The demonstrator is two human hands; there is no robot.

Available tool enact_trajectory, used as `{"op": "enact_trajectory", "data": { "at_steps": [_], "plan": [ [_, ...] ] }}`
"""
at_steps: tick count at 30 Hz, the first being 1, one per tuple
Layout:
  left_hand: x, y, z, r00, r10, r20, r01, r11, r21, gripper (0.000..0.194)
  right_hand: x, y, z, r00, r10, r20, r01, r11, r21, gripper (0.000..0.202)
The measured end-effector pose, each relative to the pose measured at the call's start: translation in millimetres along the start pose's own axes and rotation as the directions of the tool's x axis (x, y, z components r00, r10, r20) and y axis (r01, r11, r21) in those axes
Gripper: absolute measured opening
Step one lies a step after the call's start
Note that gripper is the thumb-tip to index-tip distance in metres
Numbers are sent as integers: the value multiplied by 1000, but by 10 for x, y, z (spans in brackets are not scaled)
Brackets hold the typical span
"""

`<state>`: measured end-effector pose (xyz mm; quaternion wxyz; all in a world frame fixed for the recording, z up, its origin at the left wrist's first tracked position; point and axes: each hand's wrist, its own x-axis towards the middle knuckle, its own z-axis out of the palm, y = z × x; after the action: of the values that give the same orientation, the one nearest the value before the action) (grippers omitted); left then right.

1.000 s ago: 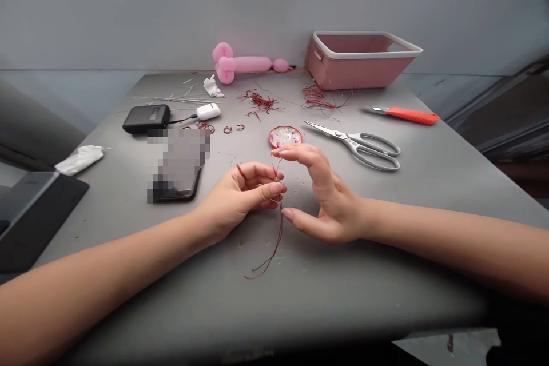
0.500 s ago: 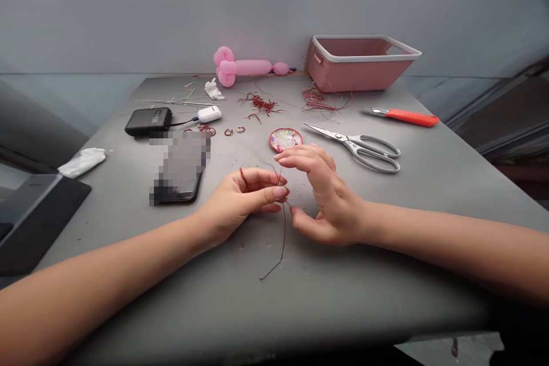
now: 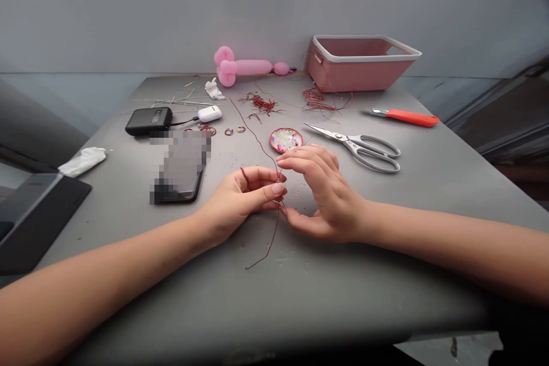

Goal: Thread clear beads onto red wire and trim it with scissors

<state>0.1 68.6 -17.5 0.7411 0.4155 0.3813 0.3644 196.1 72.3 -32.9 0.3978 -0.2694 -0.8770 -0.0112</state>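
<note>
Between its thumb and fingertips, my left hand [image 3: 251,191] pinches a thin dark red wire [image 3: 271,243], with a small shiny bead-like piece at the pinch. One end of this wire hangs down toward the table's front and bends near its tip; another strand runs up and away to the left. My right hand [image 3: 323,194] is curved around the right side of the pinch, thumb low and index finger high, well apart. Its fingertips are beside the wire's short ends; whether they touch them, I cannot tell. A thin red loop [image 3: 244,172] circles a finger of my left hand.
Beyond my hands sits a round dish of beads [image 3: 286,140], with scissors [image 3: 355,146] to its right. A phone [image 3: 182,168], a black power bank [image 3: 148,121] and white tissue [image 3: 82,162] lie left. Red wire scraps [image 3: 261,104], an orange-handled cutter [image 3: 407,117] and a pink basket [image 3: 355,71] are farther back.
The hanging wire end has swung left, and the upper strand now stretches clearly toward the back left. My right thumb has moved slightly left, closer to the pinch; my left hand keeps its grip.
</note>
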Motion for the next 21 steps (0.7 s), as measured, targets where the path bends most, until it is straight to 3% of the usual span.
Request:
{"op": "enact_trajectory", "data": {
  "at_steps": [14,21],
  "plan": [
    [-5,39,4,999,-35,-31,34,999,-37,22,22,14,-43,1000,15,11,-15,1000,-7,44],
    [9,63,-16,997,-81,3,81,996,-34,23,41,106,-68,994,106,-17,-106,994,-3,12]
  ]
}}
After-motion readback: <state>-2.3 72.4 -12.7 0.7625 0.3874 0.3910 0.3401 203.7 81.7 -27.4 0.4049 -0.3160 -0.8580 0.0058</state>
